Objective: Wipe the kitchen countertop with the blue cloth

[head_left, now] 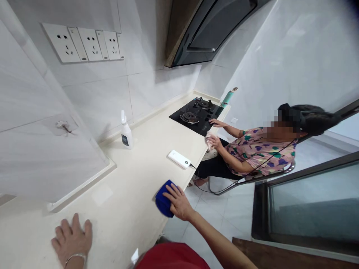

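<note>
Lying beneath the spread fingers of the right hand [181, 204], the blue cloth [162, 203] is on the pale counter [131, 194], close to its front edge, and this contact is the relation which matters most. From the knuckles of this hand, the visible part of the cloth lies toward the left side, while the forearm comes from the lower right. The longer side of the cloth seems to go more or less along the front edge, but the hand covers one part, so I cannot be sure of it. The fingers are apart from each other and rest on top of the cloth; whether the thumb also pinches it, I cannot tell. The left hand [72, 239] is placed well apart, palm down on the counter, with its fingers wide and holding nothing, so the right hand is clearly the nearer one. Beyond the cloth, farther along the counter, there is a white device [179, 159] with a black cable [193, 166], not touching the cloth. A spray bottle [126, 136] stands upright near the wall [95, 101], well apart from both hands. Farther away, another person [260, 153] sits beside the stove [181, 119], with a light rag [209, 141] in one hand and the other hand at the stove's edge
</note>
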